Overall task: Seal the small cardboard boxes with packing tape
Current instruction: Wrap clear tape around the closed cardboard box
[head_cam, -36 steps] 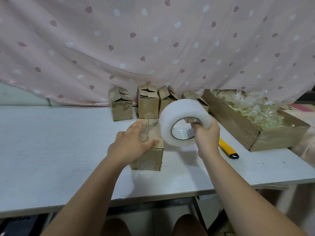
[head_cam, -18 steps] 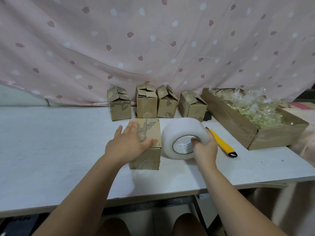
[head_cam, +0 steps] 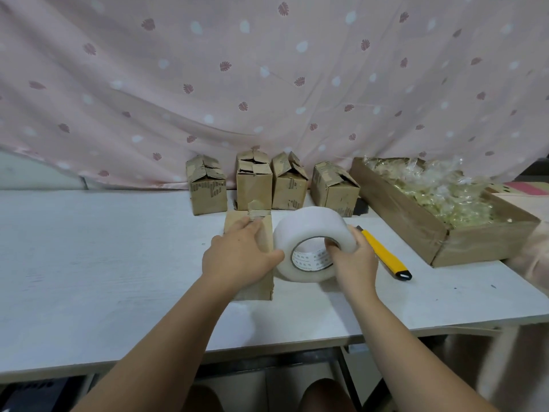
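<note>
A small cardboard box [head_cam: 263, 288] stands on the white table [head_cam: 89, 263] in front of me. My left hand [head_cam: 237, 260] lies flat on its top, fingers stretched over the closed flaps, thumb against the tape roll. A large roll of clear packing tape [head_cam: 312, 233] stands on edge right beside the box. My right hand [head_cam: 353, 260] grips the roll, fingers hooked into its core and thumb over the outer rim. Several more small boxes [head_cam: 254, 185] with loose flaps stand in a row behind.
A yellow utility knife [head_cam: 384, 254] lies just right of the tape roll. A long open carton [head_cam: 445, 248] full of clear plastic packets sits at the right. A pink patterned curtain [head_cam: 267, 84] hangs behind the table.
The tape roll came down from the air to table level beside the box. My left hand slid further across the box top toward the roll.
</note>
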`<state>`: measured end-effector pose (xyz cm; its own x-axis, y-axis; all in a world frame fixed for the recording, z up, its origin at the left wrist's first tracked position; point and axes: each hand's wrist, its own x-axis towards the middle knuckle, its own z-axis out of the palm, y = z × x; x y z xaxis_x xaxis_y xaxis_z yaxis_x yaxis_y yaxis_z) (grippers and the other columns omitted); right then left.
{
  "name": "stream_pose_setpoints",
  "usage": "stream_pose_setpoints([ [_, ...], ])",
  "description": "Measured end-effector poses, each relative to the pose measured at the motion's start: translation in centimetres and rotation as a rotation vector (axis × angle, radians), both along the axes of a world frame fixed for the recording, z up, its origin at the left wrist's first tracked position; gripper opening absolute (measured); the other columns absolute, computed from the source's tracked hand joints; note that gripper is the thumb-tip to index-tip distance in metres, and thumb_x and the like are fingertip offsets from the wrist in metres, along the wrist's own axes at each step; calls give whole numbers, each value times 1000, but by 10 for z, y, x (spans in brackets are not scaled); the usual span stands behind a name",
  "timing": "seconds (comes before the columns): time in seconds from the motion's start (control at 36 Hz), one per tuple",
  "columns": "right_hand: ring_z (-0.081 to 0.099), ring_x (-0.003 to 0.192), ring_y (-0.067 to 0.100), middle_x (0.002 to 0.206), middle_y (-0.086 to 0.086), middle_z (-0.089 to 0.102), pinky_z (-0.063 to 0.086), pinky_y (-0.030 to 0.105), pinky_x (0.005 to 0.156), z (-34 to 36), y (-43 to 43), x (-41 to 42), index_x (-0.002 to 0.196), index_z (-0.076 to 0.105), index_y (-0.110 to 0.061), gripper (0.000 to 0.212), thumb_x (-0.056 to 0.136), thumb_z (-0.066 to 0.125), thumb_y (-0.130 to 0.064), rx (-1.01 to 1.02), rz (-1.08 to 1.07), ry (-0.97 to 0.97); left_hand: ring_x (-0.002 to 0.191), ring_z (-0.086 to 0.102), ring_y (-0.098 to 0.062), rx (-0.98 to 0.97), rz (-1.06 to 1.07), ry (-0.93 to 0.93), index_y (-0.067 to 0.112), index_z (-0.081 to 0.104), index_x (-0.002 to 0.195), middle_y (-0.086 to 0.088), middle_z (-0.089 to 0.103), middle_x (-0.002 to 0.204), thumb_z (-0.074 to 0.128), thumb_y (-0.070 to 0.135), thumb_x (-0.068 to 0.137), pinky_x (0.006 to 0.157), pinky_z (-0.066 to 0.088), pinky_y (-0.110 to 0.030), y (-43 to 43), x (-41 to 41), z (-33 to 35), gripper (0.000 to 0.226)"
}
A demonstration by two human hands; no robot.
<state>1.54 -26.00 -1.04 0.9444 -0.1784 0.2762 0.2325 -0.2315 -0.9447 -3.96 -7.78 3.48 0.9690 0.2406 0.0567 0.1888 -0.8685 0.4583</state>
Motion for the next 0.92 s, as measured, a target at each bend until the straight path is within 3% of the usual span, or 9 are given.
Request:
stream_pose_setpoints([
  [0.11, 60, 89, 6, 95, -14, 66, 42, 21, 67, 34, 6, 7, 107, 65, -30, 27, 84, 68, -16, 118, -62, -62, 133, 41, -13, -479, 48, -178, 36, 40, 145, 14, 38, 150, 57, 52, 79, 108, 37, -37, 3, -2, -3, 70],
  [0.22, 61, 81, 8, 93, -7, 68, 47, 23, 70, 68, 19, 14, 107, 66, -22, 27, 81, 72, -15, 225, -20, -161, 113, 54, -5, -1044, 77, -344, 31, 49, 139, 13, 54, 131, 56, 30, 91, 92, 46, -27, -7, -6, -13, 48],
  [0.28, 61, 78, 5, 91, -8, 67, 47, 19, 68, 73, 26, 14, 103, 64, -24, 26, 81, 72, -12, 202, 60, -173, 112, 54, -4, -1103, 97, -407, 30, 49, 139, 12, 55, 131, 50, 25, 95, 78, 45, -17, -13, -10, -24, 44],
  [0.36, 59, 80, 4, 93, -7, 64, 46, 18, 68, 62, 35, 14, 110, 63, -20, 28, 83, 73, -19, 195, 121, -99, 121, 51, -10, -1125, 151, -443, 31, 44, 142, 10, 53, 134, 46, 23, 97, 79, 46, -17, -16, -16, -39, 46],
  [0.5, 66, 93, 15, 96, -3, 69, 55, 39, 81, 39, 48, 9, 96, 61, -28, 17, 84, 74, -28, 229, 288, 220, 120, 50, -18, -1013, 117, -312, 47, 40, 136, 12, 54, 126, 44, 48, 78, 100, 46, -46, 0, -16, -42, 59],
  [0.58, 68, 85, 16, 96, 5, 73, 53, 25, 68, 33, 58, 1, 94, 66, -21, 13, 85, 73, -27, 149, 411, 281, 124, 47, -13, -937, 62, -315, 51, 36, 132, 20, 50, 128, 53, 26, 88, 103, 44, -43, 13, -18, -36, 53],
  [0.69, 67, 96, 21, 97, 4, 73, 52, 40, 87, 31, 68, 0, 94, 67, -21, 10, 87, 67, -28, 105, 350, 212, 124, 46, -7, -1047, 61, -315, 39, 18, 148, 16, 41, 136, 66, 27, 79, 95, 49, -30, 19, -16, -38, 85],
  [0.78, 65, 94, 20, 92, 1, 70, 50, 38, 84, 29, 71, -1, 89, 64, -24, 6, 91, 62, -29, 158, 288, 212, 100, 55, 0, -1165, 120, -314, 36, 23, 144, 25, 45, 120, 68, 21, 88, 73, 47, -17, 11, -16, -46, 74],
  [0.92, 64, 86, 14, 88, -1, 70, 48, 31, 76, 28, 71, -6, 85, 64, -25, 10, 93, 59, -29, 235, 233, 185, 102, 62, -12, -1240, 218, -287, 34, 44, 118, 12, 61, 110, 71, 29, 84, 84, 53, -31, -1, -17, -50, 43],
])
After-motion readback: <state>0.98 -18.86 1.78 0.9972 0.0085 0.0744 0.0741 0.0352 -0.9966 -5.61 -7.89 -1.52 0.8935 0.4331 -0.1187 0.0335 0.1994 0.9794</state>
